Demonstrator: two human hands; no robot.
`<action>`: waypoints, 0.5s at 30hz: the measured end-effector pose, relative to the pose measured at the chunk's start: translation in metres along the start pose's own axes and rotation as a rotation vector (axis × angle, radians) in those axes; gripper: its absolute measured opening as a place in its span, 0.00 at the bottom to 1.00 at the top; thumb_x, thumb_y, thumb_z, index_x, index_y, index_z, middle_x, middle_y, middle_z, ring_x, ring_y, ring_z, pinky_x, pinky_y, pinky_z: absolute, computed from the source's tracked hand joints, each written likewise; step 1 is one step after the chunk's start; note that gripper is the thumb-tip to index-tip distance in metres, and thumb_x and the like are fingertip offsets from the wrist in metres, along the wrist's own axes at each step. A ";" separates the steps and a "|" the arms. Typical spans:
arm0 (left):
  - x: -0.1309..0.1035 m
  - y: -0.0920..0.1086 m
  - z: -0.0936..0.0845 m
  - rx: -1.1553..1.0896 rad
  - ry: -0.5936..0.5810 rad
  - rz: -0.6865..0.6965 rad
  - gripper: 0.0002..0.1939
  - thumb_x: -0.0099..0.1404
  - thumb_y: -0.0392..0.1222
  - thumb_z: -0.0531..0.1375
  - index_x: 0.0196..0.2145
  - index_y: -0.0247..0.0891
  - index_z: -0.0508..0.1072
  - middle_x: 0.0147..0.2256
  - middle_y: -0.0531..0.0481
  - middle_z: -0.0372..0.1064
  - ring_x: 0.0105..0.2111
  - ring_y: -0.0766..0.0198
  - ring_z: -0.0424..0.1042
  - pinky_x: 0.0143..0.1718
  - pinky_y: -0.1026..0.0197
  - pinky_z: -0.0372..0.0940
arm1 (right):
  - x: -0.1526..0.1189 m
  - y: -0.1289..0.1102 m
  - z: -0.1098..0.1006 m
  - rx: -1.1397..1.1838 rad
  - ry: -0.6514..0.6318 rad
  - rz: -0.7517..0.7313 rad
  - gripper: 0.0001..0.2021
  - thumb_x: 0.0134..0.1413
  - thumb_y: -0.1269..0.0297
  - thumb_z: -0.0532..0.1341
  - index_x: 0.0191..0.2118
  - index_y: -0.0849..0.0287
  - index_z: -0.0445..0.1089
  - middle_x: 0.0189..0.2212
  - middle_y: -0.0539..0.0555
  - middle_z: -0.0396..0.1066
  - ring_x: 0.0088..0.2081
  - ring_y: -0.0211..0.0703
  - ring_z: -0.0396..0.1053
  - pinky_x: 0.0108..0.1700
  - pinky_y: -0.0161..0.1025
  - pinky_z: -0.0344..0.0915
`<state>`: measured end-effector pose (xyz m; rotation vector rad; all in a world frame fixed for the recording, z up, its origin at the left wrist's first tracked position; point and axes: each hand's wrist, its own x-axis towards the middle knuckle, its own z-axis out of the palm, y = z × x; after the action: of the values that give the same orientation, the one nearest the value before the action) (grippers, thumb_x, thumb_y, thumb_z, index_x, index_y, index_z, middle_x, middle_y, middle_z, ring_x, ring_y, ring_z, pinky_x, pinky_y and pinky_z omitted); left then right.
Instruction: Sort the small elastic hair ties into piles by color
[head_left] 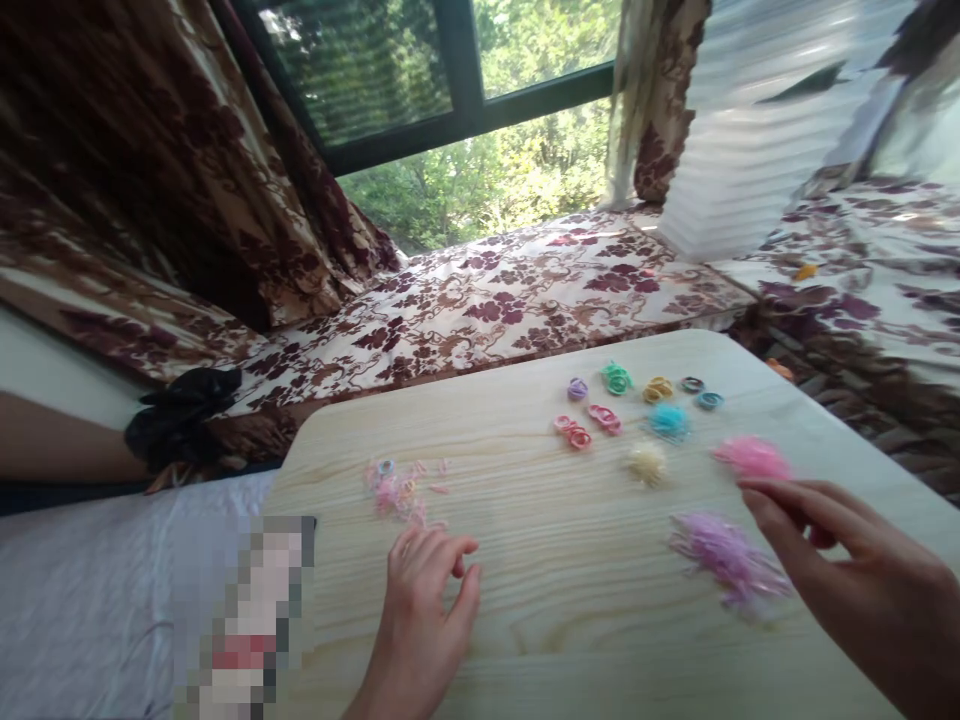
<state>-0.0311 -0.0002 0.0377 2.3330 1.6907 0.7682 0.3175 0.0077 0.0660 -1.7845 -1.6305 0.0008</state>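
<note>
My left hand (pixel 429 597) rests low over the table, fingers bent and thumb apart, just below a loose scatter of small pink bands (pixel 397 492). My right hand (pixel 840 535) has thumb and fingertips pinched together at the lower edge of a bright pink pile (pixel 754 458); whatever is in the pinch is too small to make out. Left of that hand lies a purple pile (pixel 724 555). Farther up are a cream pile (pixel 646 464), a blue pile (pixel 668 422), red rings (pixel 573 432), pink rings (pixel 605 419), green rings (pixel 617 378) and yellow rings (pixel 658 389).
Purple rings (pixel 577 389) and a blue ring (pixel 709 400) lie near the far edge of the pale wooden table (pixel 525 570). Behind stands a ledge with flowered cloth (pixel 480 300) under a window. A black bag (pixel 184 415) is at the left.
</note>
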 end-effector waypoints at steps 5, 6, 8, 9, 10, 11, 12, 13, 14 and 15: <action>-0.001 0.001 -0.011 -0.026 -0.062 -0.149 0.08 0.67 0.35 0.53 0.36 0.41 0.73 0.29 0.53 0.70 0.34 0.60 0.71 0.54 0.42 0.58 | -0.020 -0.062 0.056 0.357 -0.222 -0.200 0.09 0.60 0.56 0.58 0.37 0.53 0.74 0.30 0.51 0.74 0.28 0.38 0.73 0.27 0.32 0.70; -0.002 0.000 -0.013 -0.022 -0.063 -0.175 0.08 0.67 0.35 0.53 0.36 0.41 0.73 0.29 0.52 0.70 0.35 0.60 0.71 0.54 0.42 0.58 | -0.022 -0.074 0.066 0.414 -0.255 -0.223 0.09 0.61 0.58 0.58 0.37 0.53 0.74 0.30 0.51 0.73 0.27 0.37 0.73 0.27 0.31 0.70; -0.006 -0.005 -0.016 -0.004 -0.060 -0.217 0.08 0.67 0.34 0.54 0.36 0.41 0.73 0.30 0.52 0.71 0.36 0.60 0.71 0.56 0.42 0.56 | -0.025 -0.093 0.081 0.490 -0.307 -0.259 0.08 0.61 0.62 0.57 0.36 0.53 0.74 0.29 0.50 0.73 0.27 0.35 0.72 0.27 0.30 0.69; -0.007 -0.008 -0.018 0.007 -0.057 -0.233 0.08 0.67 0.34 0.54 0.36 0.41 0.73 0.31 0.52 0.71 0.36 0.60 0.71 0.56 0.42 0.56 | -0.025 -0.100 0.087 0.509 -0.315 -0.273 0.08 0.62 0.63 0.56 0.36 0.53 0.74 0.29 0.50 0.73 0.26 0.35 0.72 0.27 0.29 0.69; -0.009 -0.011 -0.019 0.020 -0.055 -0.246 0.08 0.67 0.34 0.55 0.36 0.41 0.74 0.31 0.52 0.71 0.36 0.60 0.71 0.56 0.42 0.55 | -0.026 -0.105 0.091 0.515 -0.311 -0.285 0.09 0.62 0.64 0.56 0.36 0.54 0.73 0.29 0.50 0.73 0.26 0.34 0.72 0.28 0.29 0.69; -0.010 -0.014 -0.020 0.033 -0.050 -0.257 0.08 0.67 0.33 0.55 0.36 0.41 0.74 0.31 0.53 0.71 0.37 0.60 0.70 0.56 0.42 0.55 | -0.025 -0.107 0.094 0.514 -0.300 -0.296 0.09 0.62 0.64 0.56 0.36 0.54 0.73 0.29 0.50 0.73 0.27 0.35 0.73 0.28 0.29 0.69; -0.011 -0.016 -0.021 0.047 -0.045 -0.264 0.09 0.67 0.33 0.55 0.36 0.41 0.74 0.31 0.53 0.71 0.37 0.60 0.70 0.56 0.43 0.55 | -0.025 -0.108 0.095 0.508 -0.283 -0.306 0.08 0.62 0.65 0.56 0.36 0.54 0.73 0.29 0.50 0.73 0.28 0.35 0.73 0.29 0.29 0.70; -0.012 -0.019 -0.023 0.060 -0.042 -0.269 0.09 0.67 0.33 0.54 0.36 0.41 0.74 0.32 0.53 0.70 0.37 0.60 0.70 0.56 0.43 0.55 | -0.025 -0.108 0.097 0.501 -0.266 -0.316 0.08 0.61 0.65 0.56 0.36 0.54 0.73 0.30 0.50 0.74 0.28 0.35 0.74 0.30 0.29 0.70; -0.012 -0.022 -0.024 0.071 -0.039 -0.270 0.09 0.67 0.33 0.54 0.37 0.41 0.74 0.32 0.53 0.70 0.37 0.60 0.70 0.56 0.43 0.55 | -0.025 -0.108 0.097 0.494 -0.254 -0.325 0.08 0.61 0.65 0.57 0.36 0.54 0.73 0.30 0.50 0.74 0.29 0.35 0.74 0.30 0.28 0.70; -0.011 -0.024 -0.025 0.082 -0.037 -0.269 0.09 0.68 0.33 0.54 0.37 0.41 0.74 0.32 0.53 0.70 0.37 0.60 0.69 0.55 0.44 0.55 | -0.025 -0.107 0.098 0.490 -0.246 -0.333 0.07 0.61 0.65 0.57 0.36 0.54 0.73 0.30 0.50 0.74 0.29 0.35 0.74 0.31 0.28 0.70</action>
<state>-0.0657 -0.0061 0.0455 2.0916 1.9985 0.6122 0.1758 0.0288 0.0336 -1.1664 -1.8849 0.4443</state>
